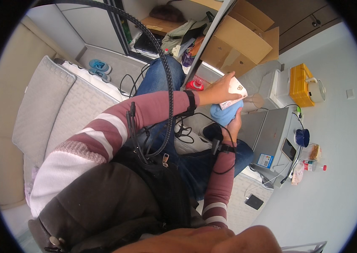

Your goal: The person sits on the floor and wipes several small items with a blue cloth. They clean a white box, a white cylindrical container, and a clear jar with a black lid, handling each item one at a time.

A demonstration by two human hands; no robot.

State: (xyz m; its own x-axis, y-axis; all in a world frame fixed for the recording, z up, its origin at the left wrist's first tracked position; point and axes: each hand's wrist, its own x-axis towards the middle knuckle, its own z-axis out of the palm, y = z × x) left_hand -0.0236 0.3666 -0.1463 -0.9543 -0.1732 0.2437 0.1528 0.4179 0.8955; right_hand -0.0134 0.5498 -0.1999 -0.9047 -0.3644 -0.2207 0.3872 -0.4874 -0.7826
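Note:
My left hand [218,90] grips a small white pack [236,88] with a printed brown design, its thumb lying across the near side. Just below, my right hand [236,124] holds a bunched light-blue cloth [224,113], which touches the pack's lower side. Both hands are out in front of my knees, and each wrist wears a black strap. Part of the cloth is hidden behind the pack. A red-capped container [195,84] stands left of the hands.
An open cardboard box [233,44] stands beyond the hands. On the right, a grey mini fridge [267,136] bears a phone [288,149] and a dark blue bowl [302,138]. A thick black cable [169,79] loops across the view. Blue shoes [100,66] lie on the floor.

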